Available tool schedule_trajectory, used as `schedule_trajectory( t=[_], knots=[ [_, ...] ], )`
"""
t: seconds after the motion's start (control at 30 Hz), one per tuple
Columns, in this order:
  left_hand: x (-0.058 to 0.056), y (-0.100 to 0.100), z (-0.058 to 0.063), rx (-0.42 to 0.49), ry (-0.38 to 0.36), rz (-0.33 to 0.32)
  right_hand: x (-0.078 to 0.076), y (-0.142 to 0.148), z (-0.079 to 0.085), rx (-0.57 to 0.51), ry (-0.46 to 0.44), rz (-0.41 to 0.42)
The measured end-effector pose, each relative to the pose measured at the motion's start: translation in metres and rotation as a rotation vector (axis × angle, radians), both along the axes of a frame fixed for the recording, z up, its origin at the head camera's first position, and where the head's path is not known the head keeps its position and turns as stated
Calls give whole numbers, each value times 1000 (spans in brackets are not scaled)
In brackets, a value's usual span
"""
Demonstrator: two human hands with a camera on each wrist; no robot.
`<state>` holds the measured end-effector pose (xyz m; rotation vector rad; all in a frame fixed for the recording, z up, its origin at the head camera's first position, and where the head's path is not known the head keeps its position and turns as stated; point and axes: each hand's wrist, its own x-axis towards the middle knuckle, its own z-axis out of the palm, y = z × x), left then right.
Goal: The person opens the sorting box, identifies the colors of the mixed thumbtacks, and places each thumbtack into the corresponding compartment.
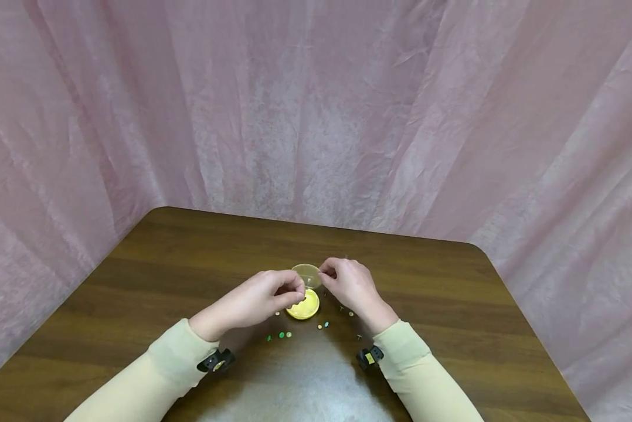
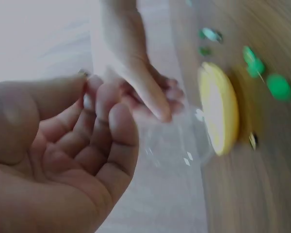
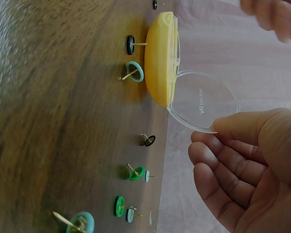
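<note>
A round yellow case (image 1: 302,308) lies on the table with its hinged clear lid (image 3: 203,99) standing up at the back. My right hand (image 1: 352,285) pinches the lid's rim between thumb and fingers. Over the case, my left hand (image 1: 265,296) pinches a tiny thumbtack (image 2: 83,73) at its fingertips; most of it is hidden, and its colour is unclear. Loose thumbtacks are scattered around the case, among them a green thumbtack (image 3: 120,206), a light blue thumbtack (image 3: 135,72) and a black thumbtack (image 3: 130,44). The left wrist view is blurred.
Brown wood table (image 1: 200,246) carries everything. Several tacks lie in front of the case and to its right, some with points upward or sideways. A pink curtain (image 1: 305,117) hangs behind the table's far edge.
</note>
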<state>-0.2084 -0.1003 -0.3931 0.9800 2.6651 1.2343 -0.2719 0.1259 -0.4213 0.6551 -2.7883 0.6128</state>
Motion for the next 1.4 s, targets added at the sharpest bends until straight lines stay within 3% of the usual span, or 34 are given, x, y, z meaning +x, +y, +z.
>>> schedule_trajectory(
  t=[0.23, 0.4, 0.57, 0.87, 1.4],
  knots=[
    [5, 7, 11, 450, -388, -2, 0, 0, 0, -4, -1, 3],
    [10, 12, 19, 710, -519, -46, -1, 1, 0, -2, 4, 6],
    [14, 14, 27, 891, -617, -100, -2, 3, 1, -2, 7, -3],
    [17, 15, 32, 979, -663, -176, -3, 5, 1, 3, 0, 0],
    [18, 13, 31, 980, -625, -207, -1, 1, 2, 7, 4, 10]
  ],
)
